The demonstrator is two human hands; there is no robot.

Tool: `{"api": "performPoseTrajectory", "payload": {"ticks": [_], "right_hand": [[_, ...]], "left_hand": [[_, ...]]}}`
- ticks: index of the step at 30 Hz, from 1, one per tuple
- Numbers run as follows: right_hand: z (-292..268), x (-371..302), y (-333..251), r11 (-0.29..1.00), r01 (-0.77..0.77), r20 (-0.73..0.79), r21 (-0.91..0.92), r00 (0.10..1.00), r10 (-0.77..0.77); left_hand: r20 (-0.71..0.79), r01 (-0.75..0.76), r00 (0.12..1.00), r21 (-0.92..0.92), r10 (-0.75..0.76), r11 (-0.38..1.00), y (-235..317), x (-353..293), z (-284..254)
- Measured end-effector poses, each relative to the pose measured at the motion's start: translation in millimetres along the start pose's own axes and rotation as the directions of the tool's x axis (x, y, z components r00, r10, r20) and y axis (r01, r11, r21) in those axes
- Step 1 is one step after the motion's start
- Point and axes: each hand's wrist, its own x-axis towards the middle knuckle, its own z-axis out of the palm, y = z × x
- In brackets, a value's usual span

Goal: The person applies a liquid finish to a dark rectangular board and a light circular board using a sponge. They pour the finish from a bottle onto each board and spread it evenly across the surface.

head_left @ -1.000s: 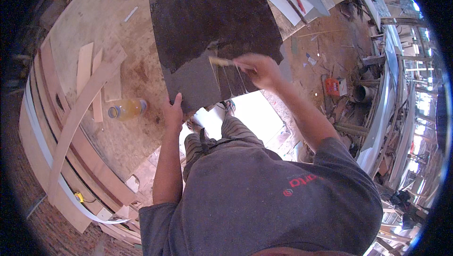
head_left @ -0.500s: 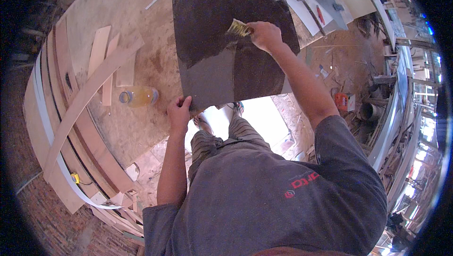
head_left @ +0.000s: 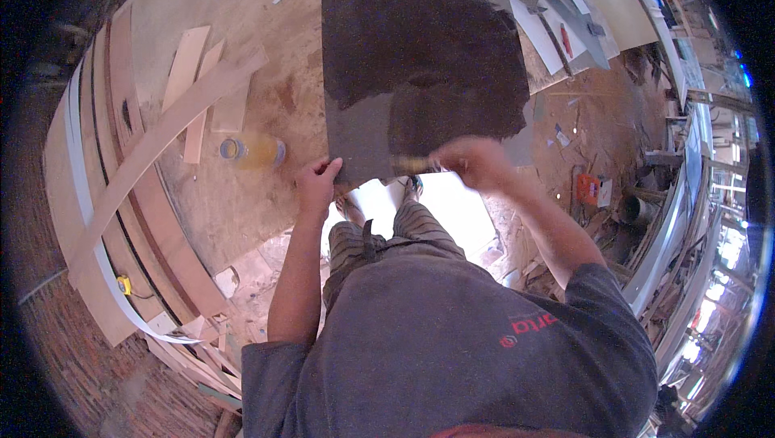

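A dark grey, slightly curved-looking sheet [head_left: 428, 42] lies on the worktable. Most of its face is coated dark and wet; a paler grey patch is left bare by its near left corner, and another strip at the near right. My left hand [head_left: 316, 184] pinches the near left corner between thumb and fingers. In my right hand [head_left: 476, 162], blurred by motion, is a yellowish brush [head_left: 410, 165] at the near edge of the sheet. Left of the sheet lies a clear bottle [head_left: 257, 150] of yellow liquid on its side.
Thin wood strips [head_left: 184, 71] and a long curved strip [head_left: 161, 139] lie on the worktable [head_left: 282, 42] at left, with a yellow tape measure [head_left: 123, 285] near its edge. Grey and white sheet offcuts [head_left: 557, 2] and a red tool [head_left: 566, 41] are at far right. An orange container [head_left: 593, 190] stands lower right.
My right hand has drawn the brush from the middle of the sheet toward me, to its near edge, darkening a strip there. My left hand stays on the corner. The view has shifted slightly.
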Motion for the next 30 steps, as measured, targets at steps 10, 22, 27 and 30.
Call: {"api": "performPoseTrajectory", "payload": {"ticks": [10, 22, 27, 30], "right_hand": [[0.7, 103.8, -19.1, 0.911, -0.181, -0.264, -0.37, 0.961, 0.084], [29.7, 168.5, -91.3, 0.898, -0.381, -0.167, -0.222, 0.922, 0.35], [32.0, 198.2, -120.0, 0.944, -0.283, -0.106, -0.167, 0.957, 0.268], [18.9, 196.3, -100.7, 0.972, -0.211, -0.149, -0.105, 0.97, 0.195]], "left_hand": [[0.113, -0.084, 0.99, -0.017, 0.086, 0.996, -8.0, 5.9, -8.9], [0.096, -0.175, 0.98, -0.028, 0.177, 0.984, 20.1, -28.1, -4.6], [0.042, -0.314, 0.948, 0.26, 0.314, 0.913, 0.3, -12.7, -2.2], [0.061, -0.344, 0.939, 0.194, 0.338, 0.919, 0.0, -14.1, -2.9]]}}
